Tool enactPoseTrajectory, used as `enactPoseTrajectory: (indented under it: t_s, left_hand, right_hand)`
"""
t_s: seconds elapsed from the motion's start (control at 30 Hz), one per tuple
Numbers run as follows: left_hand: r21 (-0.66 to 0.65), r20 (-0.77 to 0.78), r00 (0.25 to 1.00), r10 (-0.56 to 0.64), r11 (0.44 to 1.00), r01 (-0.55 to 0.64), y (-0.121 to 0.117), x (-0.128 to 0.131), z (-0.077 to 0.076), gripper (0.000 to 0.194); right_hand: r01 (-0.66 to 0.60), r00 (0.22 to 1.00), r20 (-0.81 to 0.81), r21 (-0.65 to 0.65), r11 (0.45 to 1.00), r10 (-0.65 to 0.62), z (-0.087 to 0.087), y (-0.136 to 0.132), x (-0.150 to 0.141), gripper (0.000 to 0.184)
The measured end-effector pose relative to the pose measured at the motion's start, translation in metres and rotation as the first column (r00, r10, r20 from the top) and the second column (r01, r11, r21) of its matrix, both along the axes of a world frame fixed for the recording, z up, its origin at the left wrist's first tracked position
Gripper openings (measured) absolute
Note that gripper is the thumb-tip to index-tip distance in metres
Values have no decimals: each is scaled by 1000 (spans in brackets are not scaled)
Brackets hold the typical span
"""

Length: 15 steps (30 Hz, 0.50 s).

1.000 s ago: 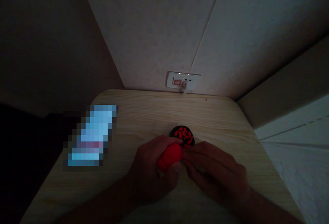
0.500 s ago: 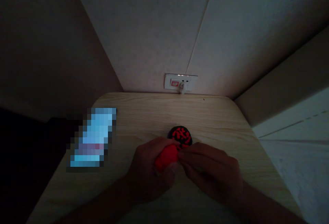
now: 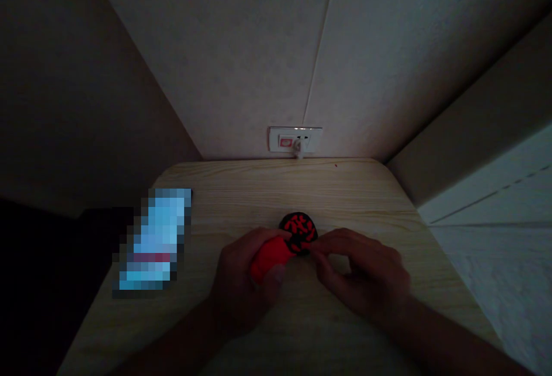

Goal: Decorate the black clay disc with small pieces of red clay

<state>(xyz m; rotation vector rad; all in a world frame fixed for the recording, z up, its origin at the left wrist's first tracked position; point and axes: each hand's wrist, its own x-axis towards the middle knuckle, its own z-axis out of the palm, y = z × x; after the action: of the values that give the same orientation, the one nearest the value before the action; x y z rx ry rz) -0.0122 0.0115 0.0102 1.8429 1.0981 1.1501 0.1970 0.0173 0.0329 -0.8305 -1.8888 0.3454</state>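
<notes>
My left hand (image 3: 244,281) is wrapped round a smooth red lump (image 3: 269,257) that looks like modelling clay. Just beyond it, a small round black disc (image 3: 297,221) lies on the wooden tabletop, with several short red strips scattered over its face. The red lump overlaps the near left edge of the disc in the view. My right hand (image 3: 366,269) has its thumb and forefinger pinched together at the disc's right edge, close to a red strip. Whatever sits between those fingertips is too small and dark to make out.
To the left, a lit phone (image 3: 157,232), its screen blurred into blocks, rests on the wooden tabletop (image 3: 241,186). A wall socket (image 3: 295,140) with a plug in it sits behind the table's back edge. A tiny red speck (image 3: 336,165) lies near that edge. The room is dim.
My right hand has drawn away from the red lump, and its fingertips are now at the disc's right edge. My left hand keeps hold of the lump. The view has shifted slightly.
</notes>
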Motion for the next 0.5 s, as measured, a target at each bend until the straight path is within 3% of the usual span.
enactPoseTrajectory:
  t_s: [0.5]
  left_hand:
    - [4, 41, 998, 37, 999, -37, 1, -1, 0, 27]
  right_hand:
    - [-127, 991, -57, -129, 983, 120, -7, -4, -1, 15]
